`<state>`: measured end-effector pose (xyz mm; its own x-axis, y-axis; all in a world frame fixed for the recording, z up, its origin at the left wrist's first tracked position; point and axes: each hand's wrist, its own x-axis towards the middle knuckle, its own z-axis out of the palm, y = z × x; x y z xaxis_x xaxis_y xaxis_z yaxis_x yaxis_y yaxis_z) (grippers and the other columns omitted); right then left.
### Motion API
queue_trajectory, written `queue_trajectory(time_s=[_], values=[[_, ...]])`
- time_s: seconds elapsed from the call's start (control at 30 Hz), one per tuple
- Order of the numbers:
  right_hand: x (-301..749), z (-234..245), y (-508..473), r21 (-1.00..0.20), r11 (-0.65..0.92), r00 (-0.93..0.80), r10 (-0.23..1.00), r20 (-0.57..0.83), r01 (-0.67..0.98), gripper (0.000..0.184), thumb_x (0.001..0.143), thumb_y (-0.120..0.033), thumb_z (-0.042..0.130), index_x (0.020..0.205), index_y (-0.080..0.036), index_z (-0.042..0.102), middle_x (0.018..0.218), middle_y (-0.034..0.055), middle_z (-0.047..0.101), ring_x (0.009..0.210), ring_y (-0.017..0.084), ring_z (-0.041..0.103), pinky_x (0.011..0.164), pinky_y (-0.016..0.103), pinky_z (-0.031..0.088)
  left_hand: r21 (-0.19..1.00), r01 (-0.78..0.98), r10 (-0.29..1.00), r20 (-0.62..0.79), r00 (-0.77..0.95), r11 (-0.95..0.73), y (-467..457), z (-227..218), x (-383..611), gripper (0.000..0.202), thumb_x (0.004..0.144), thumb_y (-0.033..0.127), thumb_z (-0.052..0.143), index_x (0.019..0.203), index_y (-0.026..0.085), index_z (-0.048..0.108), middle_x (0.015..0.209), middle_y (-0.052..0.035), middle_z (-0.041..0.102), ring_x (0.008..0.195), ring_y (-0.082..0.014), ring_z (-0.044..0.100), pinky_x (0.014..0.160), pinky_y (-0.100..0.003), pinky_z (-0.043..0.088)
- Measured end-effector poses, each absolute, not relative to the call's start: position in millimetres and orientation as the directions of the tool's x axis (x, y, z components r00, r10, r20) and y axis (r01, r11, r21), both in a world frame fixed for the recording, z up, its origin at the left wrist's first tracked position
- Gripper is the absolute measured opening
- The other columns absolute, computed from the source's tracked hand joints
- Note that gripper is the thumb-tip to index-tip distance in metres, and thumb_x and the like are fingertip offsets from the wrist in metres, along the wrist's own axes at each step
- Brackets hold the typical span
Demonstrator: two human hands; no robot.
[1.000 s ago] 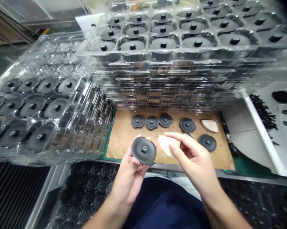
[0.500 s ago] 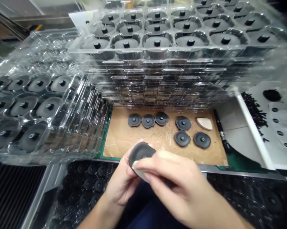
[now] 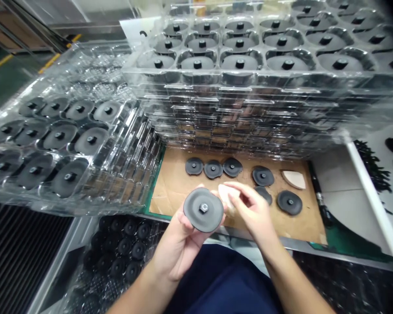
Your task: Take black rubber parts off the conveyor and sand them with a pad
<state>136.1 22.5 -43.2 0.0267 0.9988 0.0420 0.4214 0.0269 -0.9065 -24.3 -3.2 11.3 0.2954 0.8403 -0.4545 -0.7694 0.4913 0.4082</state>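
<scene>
My left hand (image 3: pixel 180 250) grips a round black disc (image 3: pixel 212 216) by its edge, its face with a raised centre stud turned up. A pale wiping pad (image 3: pixel 227 194) is pinched between the thumb and fingers of my right hand (image 3: pixel 253 211). That pad is beside the disc's right edge; whether they touch, I cannot tell. On the cardboard sheet (image 3: pixel 170 192) beyond my hands lie several similar discs (image 3: pixel 194 166), one partly hidden behind my right hand. A cream wedge-shaped pad (image 3: pixel 294 179) rests at the sheet's right.
Stacked clear plastic trays (image 3: pixel 216 78) full of discs rise behind the cardboard. Another tray stack (image 3: pixel 95 170) stands at the left. More discs in a tray (image 3: pixel 124 246) are low on the left. A white-walled bin (image 3: pixel 369 187) and small black parts (image 3: pixel 373 168) are at the right.
My right hand has drawn the pad off the disc's face, moving right and away from me. The disc now faces up more fully in my left hand. The view has shifted left.
</scene>
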Motion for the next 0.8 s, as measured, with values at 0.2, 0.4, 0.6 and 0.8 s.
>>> queue_trajectory(time_s=[0.2,0.4,0.6,0.8], values=[[128,-81,11,-0.892,-0.006,0.034,0.999,0.011,0.453,0.029,0.086,-0.025,0.049,0.108,-0.014,0.066,0.101,0.0111,0.061,0.052,0.009,0.049,0.058,0.029,0.051,0.313,-0.792,0.816,-0.453,0.360,0.524,-3,6,-31,0.052,0.069,0.047,0.072,0.117,0.028,0.063,0.110,-0.0041,0.072,0.102,-0.0273,0.068,0.089,-0.038,0.054],[129,-55,-12,-0.893,0.040,-0.026,0.999,0.031,0.449,0.024,0.090,-0.024,0.048,0.104,-0.018,0.067,0.088,0.0066,0.068,0.065,0.014,0.062,0.058,0.025,0.052,0.707,-0.638,0.950,-0.274,0.150,0.305,-6,-5,-35,0.070,0.075,0.048,0.067,0.138,0.038,0.038,0.116,-0.0036,0.067,0.092,-0.0215,0.069,0.091,-0.039,0.051],[135,-50,-32,-0.870,0.110,0.008,0.992,0.129,0.482,0.037,0.089,-0.018,0.049,0.125,-0.017,0.052,0.088,0.0056,0.067,0.053,0.011,0.056,0.051,0.022,0.051,0.992,0.050,0.985,0.105,0.135,-0.113,-10,-11,-42,0.112,0.065,0.001,0.074,0.146,0.034,0.004,0.124,-0.0093,0.061,0.118,-0.0244,0.055,0.104,-0.041,0.039],[161,-8,-16,-0.679,0.511,-0.313,0.860,0.403,0.528,0.037,0.088,-0.021,0.058,0.125,-0.024,0.057,0.100,0.0077,0.067,0.083,0.017,0.063,0.072,0.029,0.054,0.964,0.157,0.960,0.177,0.217,-0.213,-11,1,-40,0.099,0.064,0.002,0.075,0.144,0.033,0.024,0.124,-0.0070,0.062,0.116,-0.0220,0.057,0.105,-0.035,0.036]])
